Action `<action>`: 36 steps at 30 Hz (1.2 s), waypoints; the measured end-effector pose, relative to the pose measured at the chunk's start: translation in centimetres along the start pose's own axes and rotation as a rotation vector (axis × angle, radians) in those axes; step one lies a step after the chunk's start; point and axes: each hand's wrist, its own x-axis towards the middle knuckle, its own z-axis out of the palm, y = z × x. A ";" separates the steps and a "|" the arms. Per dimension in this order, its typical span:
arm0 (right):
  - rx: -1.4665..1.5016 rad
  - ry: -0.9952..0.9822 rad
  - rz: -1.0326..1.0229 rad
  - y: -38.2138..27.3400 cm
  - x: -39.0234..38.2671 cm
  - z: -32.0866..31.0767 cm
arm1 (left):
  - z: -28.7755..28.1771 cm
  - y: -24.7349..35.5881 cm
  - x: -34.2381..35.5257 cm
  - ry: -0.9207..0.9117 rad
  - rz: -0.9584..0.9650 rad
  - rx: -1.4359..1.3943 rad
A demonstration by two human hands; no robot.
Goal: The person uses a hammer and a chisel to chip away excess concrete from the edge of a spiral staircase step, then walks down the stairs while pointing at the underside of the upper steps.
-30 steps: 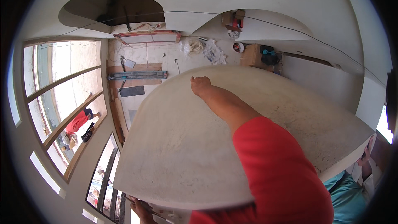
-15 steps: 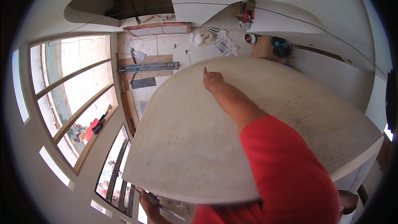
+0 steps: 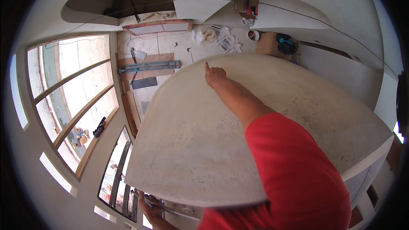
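Note:
A broad, pale plastered surface (image 3: pixel 191 136) with a rounded far edge and darker rough patches spreads out before me. Across it stretches my right arm in a red sleeve. Near the far left edge, my right hand (image 3: pixel 215 76) has its index finger extended against the plaster and its other fingers curled, with nothing held. Low at the left, beside the surface's near corner, my left hand (image 3: pixel 147 208) is closed round a trowel (image 3: pixel 179 214). Its long thin metal blade shows edge-on, partly hidden beneath the surface's near edge.
Wood-framed windows (image 3: pixel 70 93) line the left, with a black object (image 3: pixel 99 127) at the sill. Beyond the surface, the floor holds grey metal lengths (image 3: pixel 149 67), coiled pale cable (image 3: pixel 208 35), a white bucket (image 3: pixel 254 35) and a cardboard box (image 3: pixel 267 43). A thin wire crosses overhead.
The view has shifted slightly. My right fingertip has moved a little toward the far edge. A red shape by the window and a dark rounded shape at lower right have gone from sight.

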 end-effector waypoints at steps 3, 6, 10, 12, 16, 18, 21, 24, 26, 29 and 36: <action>-0.012 -0.016 -0.006 0.2 0.5 0.5 | 0.8 0.0 -0.3 0.010 0.033 0.005; 0.002 -0.016 -0.006 0.0 0.6 0.7 | 0.9 -0.1 -0.8 0.021 0.057 0.023; -0.019 -0.066 0.011 -0.4 0.1 -0.4 | 1.6 -0.1 -0.8 0.055 0.128 0.051; -0.032 -0.090 0.005 -0.6 -0.3 -0.9 | 1.9 -0.3 -1.2 0.074 0.135 0.053; -0.047 -0.098 -0.014 -0.3 0.1 -0.2 | 1.5 -0.5 -0.8 0.076 0.165 0.048; -0.061 -0.091 -0.027 -0.1 0.5 0.3 | 0.9 -0.7 0.1 0.093 0.115 0.005; -0.083 -0.082 -0.066 0.2 0.7 0.9 | 0.7 -0.9 0.2 0.089 0.115 0.011; -0.057 -0.059 -0.091 -0.1 0.2 0.5 | 1.0 -1.0 -0.2 0.077 0.133 0.024; -0.009 -0.080 -0.067 -0.4 0.1 0.1 | 1.1 -1.0 -0.4 0.074 0.141 0.030; -0.081 -0.061 -0.058 -0.5 -0.1 0.2 | 0.9 -1.1 -0.2 0.068 0.156 0.006; -0.089 -0.091 -0.111 -0.6 0.5 0.3 | 1.8 -0.8 -0.7 0.101 0.142 -0.023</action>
